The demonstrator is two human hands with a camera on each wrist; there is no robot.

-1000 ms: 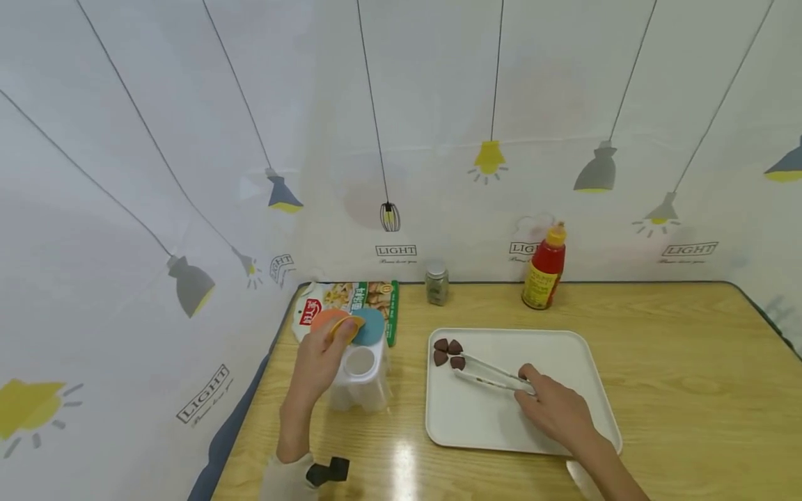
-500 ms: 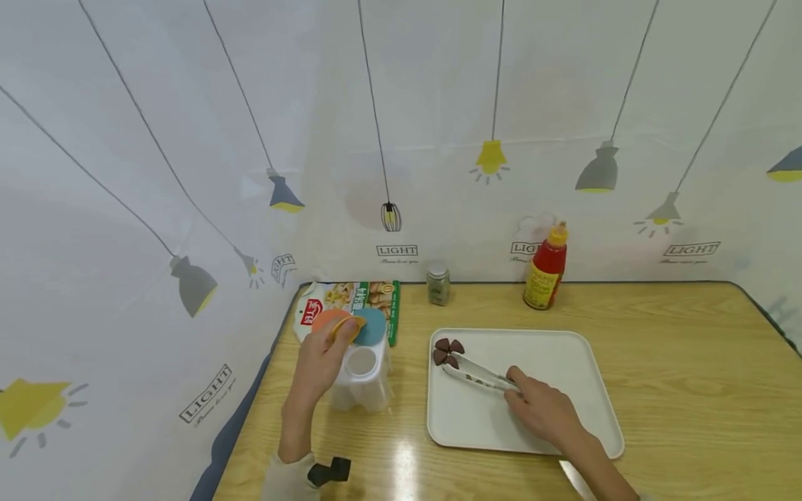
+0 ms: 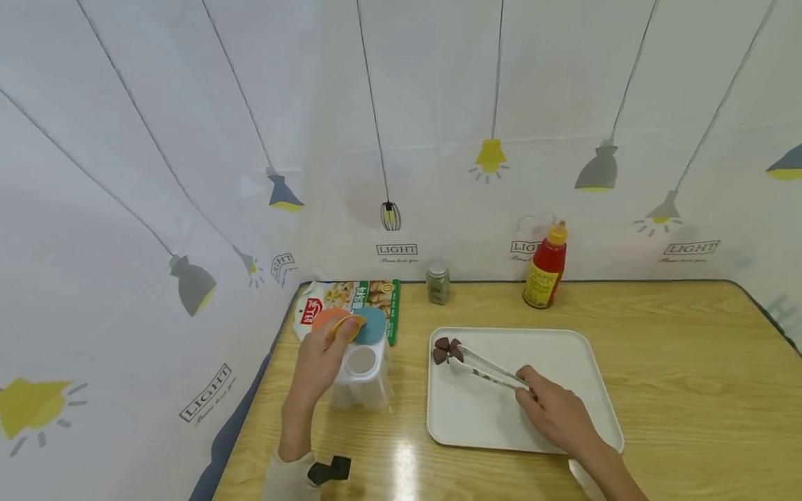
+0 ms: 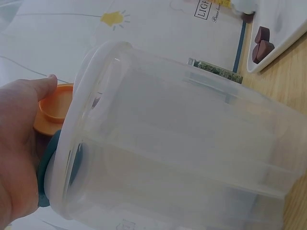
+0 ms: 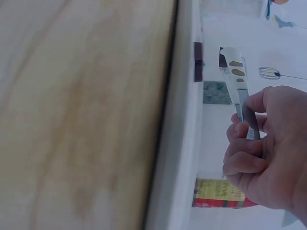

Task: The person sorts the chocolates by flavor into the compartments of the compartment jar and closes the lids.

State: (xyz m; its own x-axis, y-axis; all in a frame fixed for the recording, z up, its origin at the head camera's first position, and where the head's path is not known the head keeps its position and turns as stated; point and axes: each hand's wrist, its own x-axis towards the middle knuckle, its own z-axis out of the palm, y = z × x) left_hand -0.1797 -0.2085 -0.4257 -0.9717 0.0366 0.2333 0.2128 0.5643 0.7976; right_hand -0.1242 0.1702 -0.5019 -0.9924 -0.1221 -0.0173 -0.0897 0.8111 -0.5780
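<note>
My left hand [image 3: 318, 362] pinches a small orange-yellow lid [image 4: 57, 104] above a clear plastic storage container [image 3: 363, 390]. Below the lid, one round opening of the container is uncovered; an orange lid and a blue lid [image 3: 370, 327] cover others. My right hand [image 3: 554, 409] grips a pair of tongs [image 3: 484, 374] with pale tips and metal handles. Several brown chocolate pieces [image 3: 441, 355] lie clustered at the left end of a white tray [image 3: 532, 358]. The tong tips are spread around the cluster's right-hand piece. In the right wrist view, a brown piece [image 5: 222, 58] shows right at the tips.
Behind the container lies a printed food packet [image 3: 390, 313]. A small jar of green herbs [image 3: 437, 287] and a red sauce bottle [image 3: 545, 275] with a yellow cap stand along the back edge. A lamp-patterned cloth [image 3: 451, 195] hangs behind the wooden table [image 3: 689, 383].
The tongs and my right hand moved left toward the chocolate pieces, then back right, and the tips now spread around one. The cluster looks tighter. My left hand stays put with the lid.
</note>
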